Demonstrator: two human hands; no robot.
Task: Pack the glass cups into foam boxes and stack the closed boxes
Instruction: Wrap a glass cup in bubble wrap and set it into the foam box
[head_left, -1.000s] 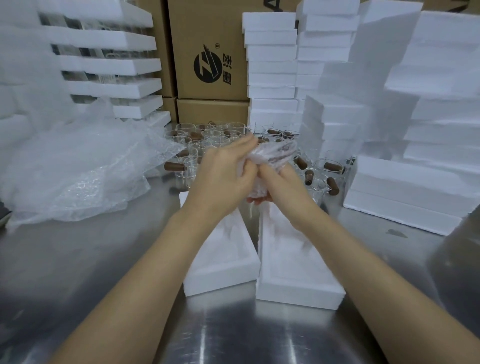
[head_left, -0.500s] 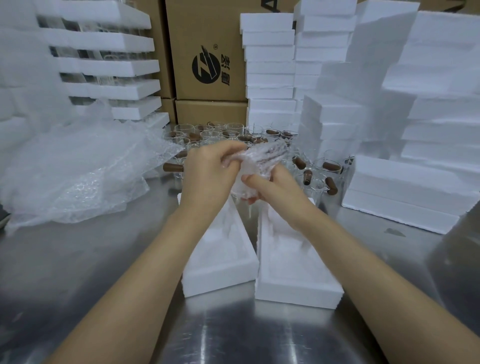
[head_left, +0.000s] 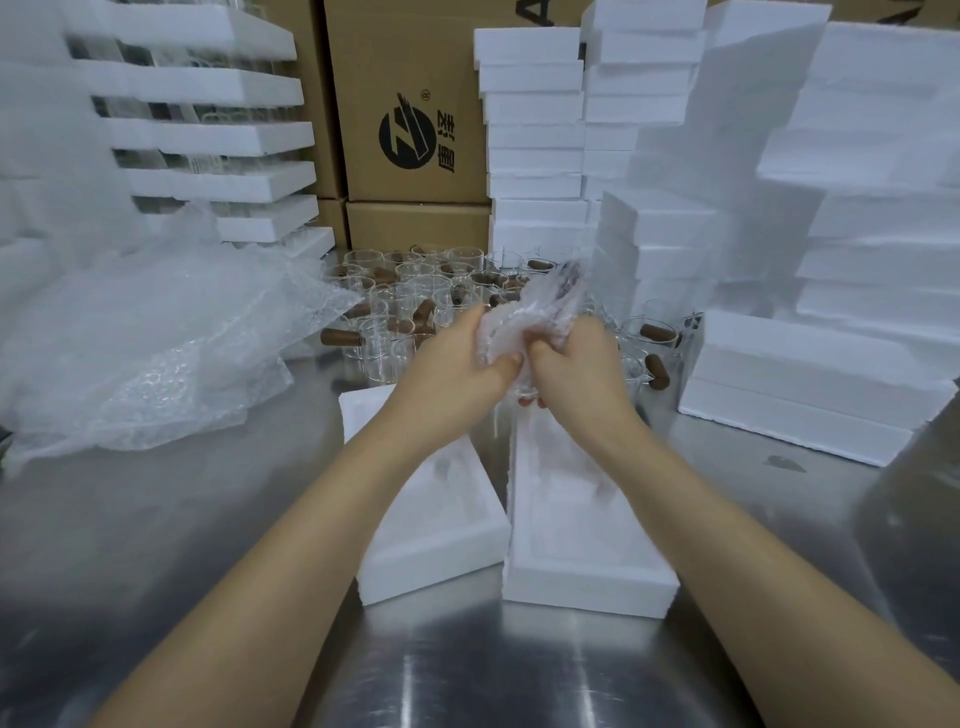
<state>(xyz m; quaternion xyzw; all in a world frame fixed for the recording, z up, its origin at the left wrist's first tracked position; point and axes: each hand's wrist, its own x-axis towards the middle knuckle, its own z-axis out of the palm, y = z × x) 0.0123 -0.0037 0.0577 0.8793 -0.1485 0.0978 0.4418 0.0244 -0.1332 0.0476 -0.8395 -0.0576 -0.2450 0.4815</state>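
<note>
Bubble-wrap bundle (head_left: 524, 322) clenched between left hand (head_left: 452, 358) and right hand (head_left: 576, 358), fingers of both curled round it; dark shape inside, contents otherwise indiscernible. Held above far ends of open left foam box (head_left: 441, 561) and right foam box (head_left: 587, 587), side by side on steel table (head_left: 467, 675). Glass cups (head_left: 415, 291) clustered far centre. Closed foam stacks (head_left: 535, 130) far right. Loose bubble wrap (head_left: 156, 353) left.

Glossy steel table (head_left: 156, 545), matt foam boxes (head_left: 587, 582)

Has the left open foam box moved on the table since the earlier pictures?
No. The left open foam box keeps its place beside the right foam box, equally far from the glass cups.
</note>
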